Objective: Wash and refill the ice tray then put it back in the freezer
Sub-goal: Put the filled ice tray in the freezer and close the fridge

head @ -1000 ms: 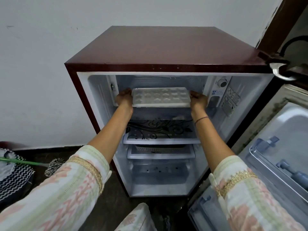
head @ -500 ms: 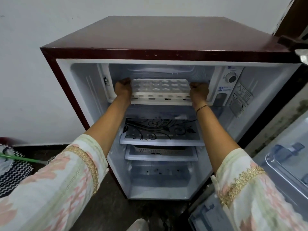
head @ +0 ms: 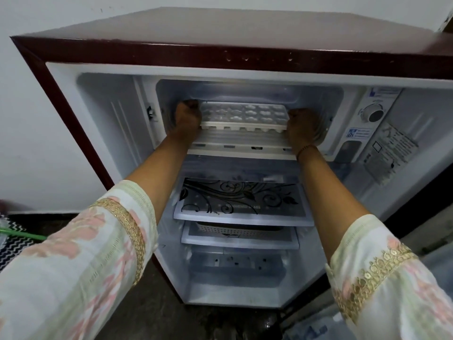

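Inside the freezer compartment [head: 245, 90], up top: my left hand [head: 187, 117] and right hand [head: 302, 128] grip the ice tray [head: 242, 114] by its ends, held level. I judge that's so nothing spills.

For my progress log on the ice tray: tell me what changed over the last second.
The ice tray moved forward, from the mouth of the freezer compartment to deeper inside, and the left hand and right hand went in with it. Nothing was let go: each hand still grips one end. Whether the tray rests on the compartment floor cannot be told. The patterned shelf below is unchanged.
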{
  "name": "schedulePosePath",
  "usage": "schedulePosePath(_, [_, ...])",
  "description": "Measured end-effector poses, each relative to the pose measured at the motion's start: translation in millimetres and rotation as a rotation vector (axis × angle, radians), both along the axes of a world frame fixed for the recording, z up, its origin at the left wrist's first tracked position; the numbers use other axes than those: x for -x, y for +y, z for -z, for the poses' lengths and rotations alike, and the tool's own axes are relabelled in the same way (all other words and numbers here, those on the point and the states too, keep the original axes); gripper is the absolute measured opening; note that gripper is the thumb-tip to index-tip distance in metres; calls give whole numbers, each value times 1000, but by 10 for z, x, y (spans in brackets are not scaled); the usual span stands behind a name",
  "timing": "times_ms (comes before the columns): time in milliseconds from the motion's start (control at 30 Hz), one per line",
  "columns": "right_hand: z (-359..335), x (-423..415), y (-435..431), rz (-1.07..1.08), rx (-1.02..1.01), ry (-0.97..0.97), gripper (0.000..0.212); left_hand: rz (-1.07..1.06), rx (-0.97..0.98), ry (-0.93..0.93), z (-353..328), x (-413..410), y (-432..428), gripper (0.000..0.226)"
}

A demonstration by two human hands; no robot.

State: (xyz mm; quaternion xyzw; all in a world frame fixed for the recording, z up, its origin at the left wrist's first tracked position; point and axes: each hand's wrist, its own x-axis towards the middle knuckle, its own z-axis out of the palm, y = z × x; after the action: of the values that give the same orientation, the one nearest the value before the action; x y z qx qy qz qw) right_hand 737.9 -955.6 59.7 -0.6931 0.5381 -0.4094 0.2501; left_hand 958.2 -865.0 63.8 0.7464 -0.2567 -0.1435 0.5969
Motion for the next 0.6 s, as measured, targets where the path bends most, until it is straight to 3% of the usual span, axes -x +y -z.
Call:
schedulePosePath(100, [37, -72, -126, -15, -6, 81, 33, 23, 36, 47, 9, -94, -102, 32])
schedulePosePath(167, [83, -106, -176, 5, -11, 130, 37, 21, 81, 76, 100, -210, -217, 33])
schedulePosePath(467, [83, -118, -171, 38, 57, 83, 38, -16, 50, -21, 89, -167, -117, 32])
schedulePosePath(600, [15, -149, -15, -46, 192, 46, 44, -13, -9, -148, 73, -123, -40, 35])
